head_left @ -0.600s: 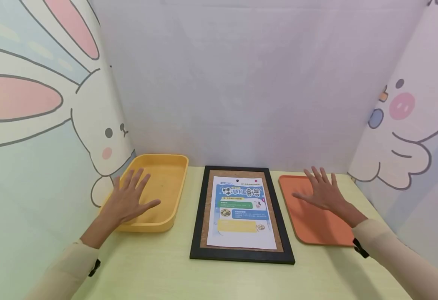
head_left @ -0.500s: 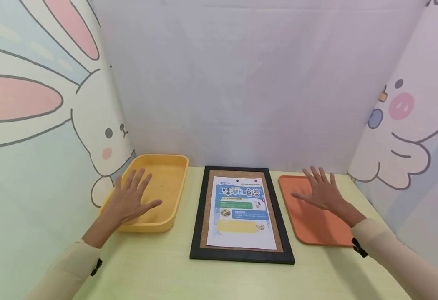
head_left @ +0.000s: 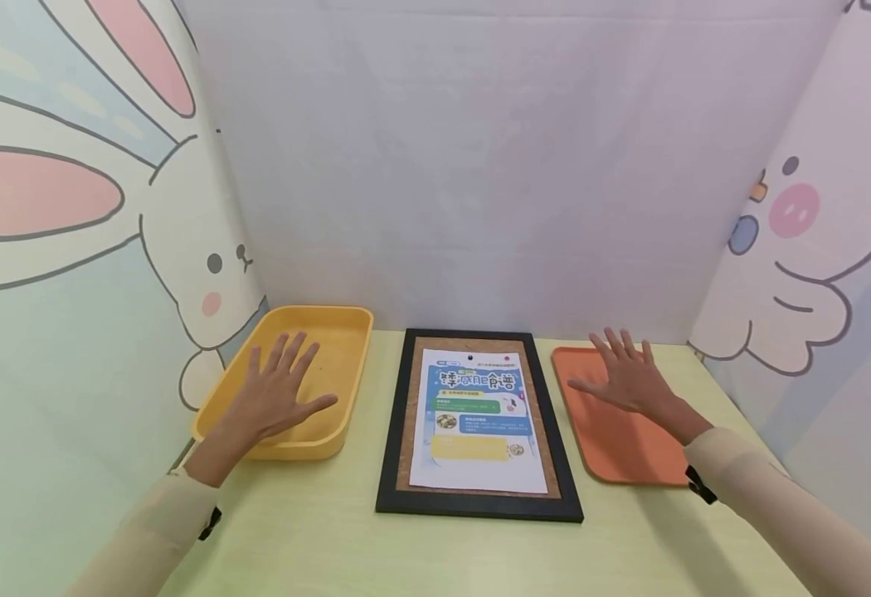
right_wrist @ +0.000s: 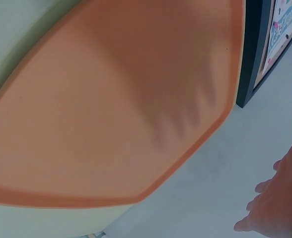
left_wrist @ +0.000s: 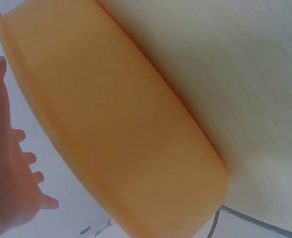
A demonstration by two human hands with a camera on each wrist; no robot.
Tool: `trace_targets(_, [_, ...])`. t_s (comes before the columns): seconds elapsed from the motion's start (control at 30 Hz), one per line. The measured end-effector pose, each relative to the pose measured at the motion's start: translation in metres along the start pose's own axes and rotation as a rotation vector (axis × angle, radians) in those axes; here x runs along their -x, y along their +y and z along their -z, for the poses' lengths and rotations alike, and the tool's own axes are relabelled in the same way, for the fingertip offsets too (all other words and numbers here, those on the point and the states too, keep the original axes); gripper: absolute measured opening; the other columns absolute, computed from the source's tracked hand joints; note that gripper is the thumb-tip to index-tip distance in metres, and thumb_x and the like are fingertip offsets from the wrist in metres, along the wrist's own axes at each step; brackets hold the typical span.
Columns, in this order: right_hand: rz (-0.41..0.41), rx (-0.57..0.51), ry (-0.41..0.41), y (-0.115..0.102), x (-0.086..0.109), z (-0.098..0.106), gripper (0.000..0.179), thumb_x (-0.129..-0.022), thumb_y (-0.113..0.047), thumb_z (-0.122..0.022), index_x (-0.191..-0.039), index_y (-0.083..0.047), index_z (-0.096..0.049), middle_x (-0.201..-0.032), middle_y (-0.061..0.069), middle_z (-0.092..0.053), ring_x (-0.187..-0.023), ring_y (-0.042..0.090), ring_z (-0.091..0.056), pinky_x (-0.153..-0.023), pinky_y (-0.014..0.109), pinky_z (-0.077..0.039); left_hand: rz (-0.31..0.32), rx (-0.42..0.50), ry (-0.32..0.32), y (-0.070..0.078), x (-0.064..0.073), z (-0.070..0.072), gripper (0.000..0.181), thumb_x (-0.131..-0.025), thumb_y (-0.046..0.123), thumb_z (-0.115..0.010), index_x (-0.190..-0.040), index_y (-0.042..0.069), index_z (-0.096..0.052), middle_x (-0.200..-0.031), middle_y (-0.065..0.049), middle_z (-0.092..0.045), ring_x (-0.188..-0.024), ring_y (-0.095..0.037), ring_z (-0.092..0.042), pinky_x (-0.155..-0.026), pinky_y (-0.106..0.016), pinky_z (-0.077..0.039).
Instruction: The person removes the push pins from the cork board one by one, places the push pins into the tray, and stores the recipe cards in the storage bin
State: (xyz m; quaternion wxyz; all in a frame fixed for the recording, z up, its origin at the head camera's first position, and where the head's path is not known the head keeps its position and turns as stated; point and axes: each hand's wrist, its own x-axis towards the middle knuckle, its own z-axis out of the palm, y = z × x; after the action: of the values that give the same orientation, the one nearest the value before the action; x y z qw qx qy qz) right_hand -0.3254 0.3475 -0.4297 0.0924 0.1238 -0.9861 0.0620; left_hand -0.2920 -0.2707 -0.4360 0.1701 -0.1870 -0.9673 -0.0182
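Observation:
My left hand [head_left: 274,398] hovers with spread fingers over the yellow bin [head_left: 334,340], holding nothing. The bin's outer wall [left_wrist: 116,109] fills much of the left wrist view, with the hand at its left edge. Over the orange tray [head_left: 615,448] my right hand [head_left: 633,381] is raised, fingers spread and nothing in it; its shadow falls on the tray in the right wrist view. Between the hands lies a black-framed corkboard [head_left: 480,504]. A printed sheet [head_left: 479,477] with blue, green and yellow panels lies on the cork, with a dark pin [head_left: 470,358] and a red pin [head_left: 507,358] near its top.
A pale yellow-green table [head_left: 316,531] carries everything. Behind it hangs a plain light curtain [head_left: 465,166]. The left wall [head_left: 47,356] bears a cartoon rabbit, and the right wall [head_left: 853,348] a cartoon animal with a pink nose.
Both hands have drifted slightly inward, the left one to the right and the right one to the left, and a little upward. The bin, board and tray stay in place.

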Motion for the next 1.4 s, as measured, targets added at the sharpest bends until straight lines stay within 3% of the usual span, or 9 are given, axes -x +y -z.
trace_targets(0.33, [-0.003, -0.030, -0.024, -0.008, -0.006, -0.002, 0.112, -0.089, -0.072, -0.065, -0.164, -0.001, -0.022, -0.167, 0.034, -0.012, -0.152, 0.058, -0.006, -0.116, 0.077, 0.003, -0.028, 0.043, -0.003, 0.015, -0.009, -0.005, 0.102, -0.090, 0.074, -0.060, -0.163, 0.010, -0.032, -0.170, -0.020, -0.022, -0.157, -0.045, -0.013, -0.119, -0.075, -0.005])
trace_targets(0.53, [0.001, -0.016, -0.025, -0.011, -0.009, -0.003, 0.112, -0.089, -0.072, -0.064, -0.164, -0.001, -0.022, -0.168, 0.032, -0.013, -0.153, 0.057, -0.010, -0.117, 0.076, 0.001, -0.036, 0.062, -0.010, 0.027, -0.014, -0.008, 0.101, -0.090, 0.074, -0.059, -0.163, 0.010, -0.032, -0.170, -0.020, -0.022, -0.157, -0.044, -0.012, -0.119, -0.073, -0.003])
trace_targets(0.73, [0.000, -0.033, -0.041, -0.016, -0.012, -0.005, 0.111, -0.089, -0.073, -0.062, -0.164, -0.002, -0.022, -0.168, 0.032, -0.014, -0.153, 0.057, -0.010, -0.117, 0.076, 0.000, -0.053, 0.052, -0.006, 0.039, -0.018, -0.011, 0.100, -0.091, 0.075, -0.057, -0.162, 0.010, -0.035, -0.169, -0.020, -0.025, -0.157, -0.044, -0.016, -0.119, -0.074, -0.009])
trace_targets(1.0, [0.018, -0.035, -0.032, -0.026, -0.018, -0.009, 0.108, -0.091, -0.071, -0.063, -0.164, -0.003, -0.023, -0.168, 0.030, -0.016, -0.153, 0.055, -0.012, -0.118, 0.075, -0.001, -0.042, 0.065, -0.069, 0.054, -0.022, -0.013, 0.104, -0.091, 0.081, -0.051, -0.166, 0.013, -0.027, -0.173, -0.015, -0.016, -0.159, -0.039, -0.006, -0.121, -0.071, -0.002])
trace_targets(1.2, [0.022, -0.040, -0.043, -0.034, -0.023, -0.012, 0.110, -0.089, -0.074, -0.062, -0.165, -0.004, -0.023, -0.169, 0.030, -0.016, -0.154, 0.053, -0.011, -0.119, 0.074, -0.001, -0.049, 0.073, -0.066, 0.062, -0.026, -0.016, 0.103, -0.091, 0.083, -0.048, -0.166, 0.015, -0.026, -0.174, -0.014, -0.014, -0.160, -0.038, -0.006, -0.122, -0.069, -0.001])
trace_targets(1.4, [0.039, -0.065, -0.049, -0.044, -0.028, -0.013, 0.106, -0.091, -0.067, -0.066, -0.164, -0.002, -0.023, -0.168, 0.030, -0.016, -0.155, 0.053, -0.010, -0.119, 0.074, -0.001, -0.053, 0.081, -0.077, 0.070, -0.030, -0.017, 0.104, -0.091, 0.082, -0.049, -0.166, 0.015, -0.026, -0.173, -0.015, -0.014, -0.160, -0.038, -0.005, -0.123, -0.067, -0.003])
